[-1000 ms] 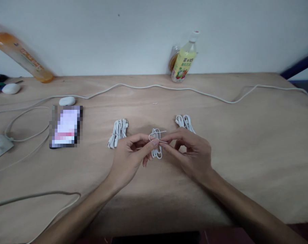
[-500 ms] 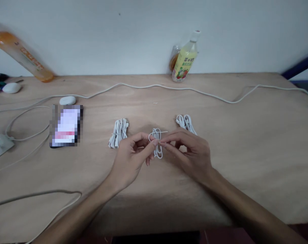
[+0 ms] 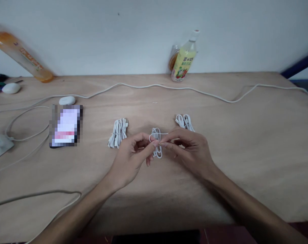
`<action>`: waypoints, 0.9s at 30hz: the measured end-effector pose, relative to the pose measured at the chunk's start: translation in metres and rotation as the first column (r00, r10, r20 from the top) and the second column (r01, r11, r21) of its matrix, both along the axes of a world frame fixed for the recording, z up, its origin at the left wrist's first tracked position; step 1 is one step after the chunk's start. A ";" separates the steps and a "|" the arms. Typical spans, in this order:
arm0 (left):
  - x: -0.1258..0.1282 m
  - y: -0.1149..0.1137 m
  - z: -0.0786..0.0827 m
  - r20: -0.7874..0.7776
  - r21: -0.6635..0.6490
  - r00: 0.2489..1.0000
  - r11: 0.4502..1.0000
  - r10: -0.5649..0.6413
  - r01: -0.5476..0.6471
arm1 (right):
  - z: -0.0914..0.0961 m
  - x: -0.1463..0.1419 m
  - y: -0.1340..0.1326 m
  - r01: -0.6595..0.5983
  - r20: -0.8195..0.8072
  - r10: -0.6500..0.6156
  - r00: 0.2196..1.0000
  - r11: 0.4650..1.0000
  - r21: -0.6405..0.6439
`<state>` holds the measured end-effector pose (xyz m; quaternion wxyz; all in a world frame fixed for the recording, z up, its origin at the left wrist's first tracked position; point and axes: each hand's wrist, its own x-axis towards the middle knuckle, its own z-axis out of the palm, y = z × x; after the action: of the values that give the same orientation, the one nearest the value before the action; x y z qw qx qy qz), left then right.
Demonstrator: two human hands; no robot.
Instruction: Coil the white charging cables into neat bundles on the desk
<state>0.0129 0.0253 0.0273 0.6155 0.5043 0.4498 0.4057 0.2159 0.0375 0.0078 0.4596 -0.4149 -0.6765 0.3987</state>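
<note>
In the middle of the table lies a coiled white cable (image 3: 158, 153), partly hidden by my fingers. Above it, a thin white tie (image 3: 163, 134) curves in a loop, one end sticking out to the right. My left hand (image 3: 133, 157) pinches the tie between thumb and forefinger over the coil. Fingertip to fingertip with it, my right hand (image 3: 189, 149) is closed in a pinch on the same tie. To the left sits a bundled white cable (image 3: 117, 134), bound round its middle. Another white cable bundle (image 3: 184, 122) is partly covered by my right hand.
A phone (image 3: 66, 126) lies at left, with a white earbud case (image 3: 67, 100) behind it. A long white cable (image 3: 156, 85) crosses the table's back. An orange bottle (image 3: 29, 59) and a yellow drink bottle (image 3: 184, 59) stand by the wall. A power strip (image 3: 0, 144) is at far left.
My right hand has shifted slightly left and its fingers have moved a little at the tie. My left hand keeps its pinch, and the bundles stay put.
</note>
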 end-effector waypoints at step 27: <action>0.000 0.002 0.004 0.062 -0.003 0.997 0.999 0.045 -0.045 | -0.001 0.000 0.002 -0.008 -0.080 0.003 0.997 0.998 -0.062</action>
<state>0.0127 0.0276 0.0310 0.6202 0.4807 0.4422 0.4345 0.2158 0.0395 0.0069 0.4720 -0.4111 -0.6460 0.4370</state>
